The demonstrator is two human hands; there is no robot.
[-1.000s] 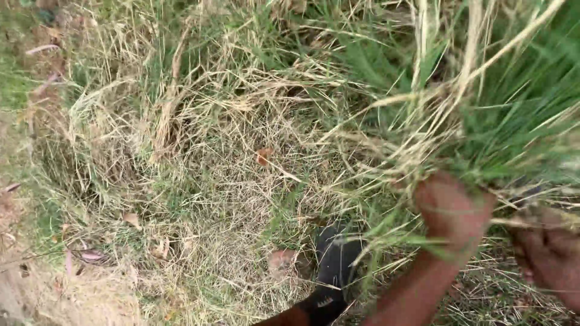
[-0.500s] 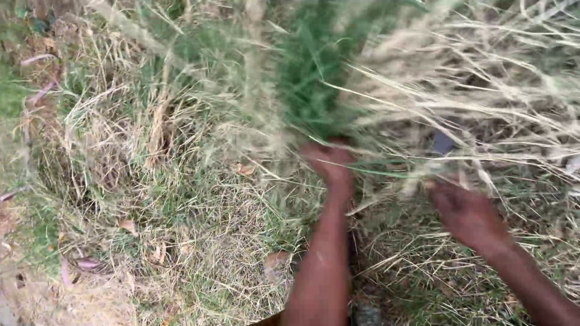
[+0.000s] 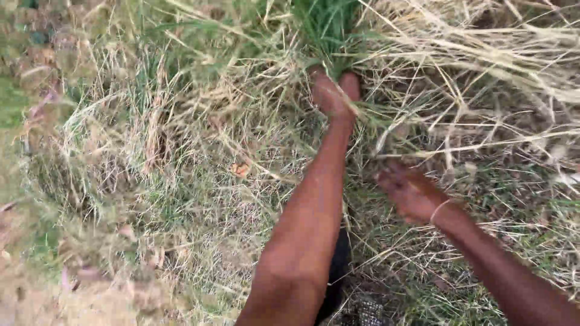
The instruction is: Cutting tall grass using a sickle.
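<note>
My left hand [image 3: 333,95] is stretched forward and closed around the base of a tuft of green grass [image 3: 326,27] that rises to the top edge of the view. My right hand [image 3: 409,194] hovers lower and to the right, close to the ground among dry straw. It is blurred, with a thin band at the wrist, and whether it holds anything is unclear. The two hands are apart, roughly a hand's length between them.
Long pale dry grass stalks [image 3: 483,54] lie across the upper right. Short mixed green and dry grass [image 3: 181,181] covers the ground on the left, with bare soil [image 3: 36,296] at the lower left. A dark object [image 3: 339,271] shows under my left forearm.
My left hand has reached further forward with the green tuft in its grip. My right hand has dropped lower and away from the tuft. The view has shifted slightly.
</note>
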